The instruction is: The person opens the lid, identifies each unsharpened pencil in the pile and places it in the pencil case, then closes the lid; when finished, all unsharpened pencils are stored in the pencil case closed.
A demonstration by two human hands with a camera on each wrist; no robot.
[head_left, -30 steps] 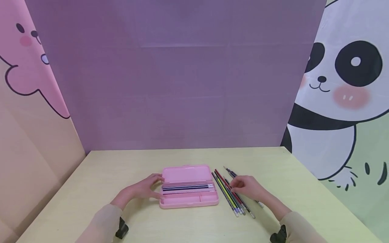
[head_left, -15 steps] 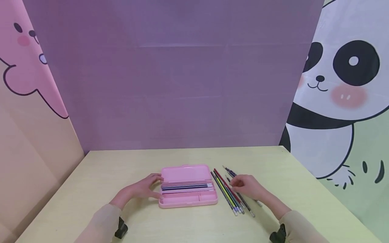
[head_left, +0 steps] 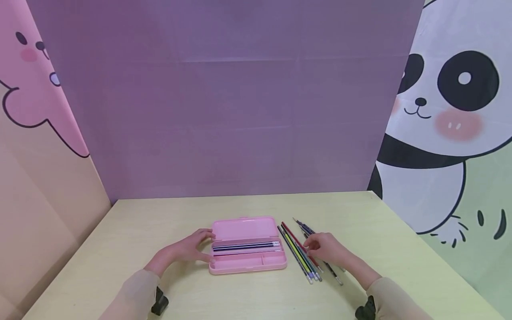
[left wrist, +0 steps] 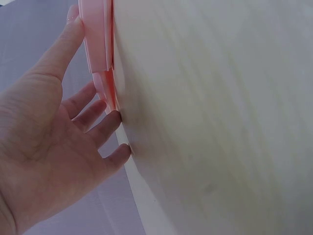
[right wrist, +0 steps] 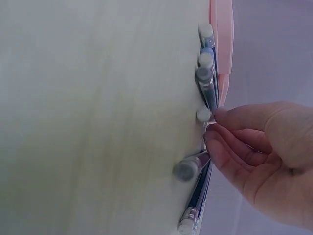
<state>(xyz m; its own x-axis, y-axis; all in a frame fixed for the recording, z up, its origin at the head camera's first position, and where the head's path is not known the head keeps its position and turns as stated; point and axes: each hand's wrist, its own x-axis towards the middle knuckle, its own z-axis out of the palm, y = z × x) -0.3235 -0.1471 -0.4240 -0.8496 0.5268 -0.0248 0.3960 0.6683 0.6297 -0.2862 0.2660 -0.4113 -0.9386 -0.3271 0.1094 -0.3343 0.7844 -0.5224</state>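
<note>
"On the left of the counter (head_left: 240, 298), what've you got from where you stand?"

"Left hand (head_left: 190, 249): thumb and fingers spread apart, touching the left edge of the pink pencil case (head_left: 240, 263). Probably steadying it."

"Case itself?"

"Mid-counter, lid (head_left: 244, 229) folded back, presumably so the inside is reachable. Dark pencils (head_left: 246, 246) lie lengthwise in its rear part, likely because that's the long slot. Front part has a divider."

"Right of that?"

"Loose pencils (head_left: 295, 250), just beside the case: yellow, red, dark. All slanted, blunt ends toward the near side. Kept close, I'd guess, for a short reach."

"Right hand (head_left: 327, 249)?"

"Low over that bunch's right side, thumb and index tips close together. Can't tell if a pencil's between them. Close fingertips suit slim shafts, I'd judge. One dark pencil (head_left: 334, 274) pokes out below; its end is blurred in the wrist view."
</note>
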